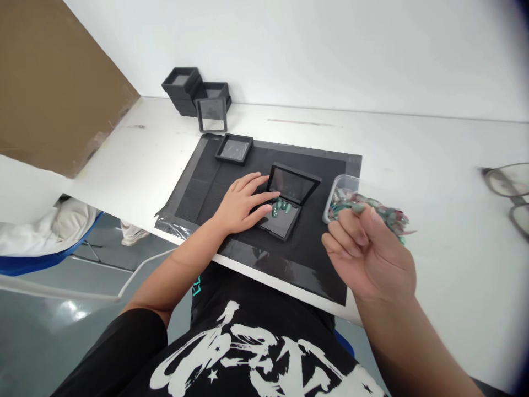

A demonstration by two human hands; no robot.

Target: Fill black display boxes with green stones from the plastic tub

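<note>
My left hand (243,205) is spread flat over the left side of an open black display case (281,229), its fingertips at the hinge and the tray. Several glossy green press-on nails (281,205) lie in the case's lower half, near the hinge. The clear lid (294,183) stands tilted up behind them. Raised to the right of the case, my right hand (367,248) is closed, pinching a small green press-on nail (359,208) between thumb and forefinger. Partly hidden behind that hand is a clear plastic tub (339,182) full of mixed nails.
A black mat (198,187) is taped to the white table (454,264). Another black frame case (235,149) lies at the mat's back edge. Several more black cases (182,91) are stacked by the wall. Glasses (508,182) rest at the far right.
</note>
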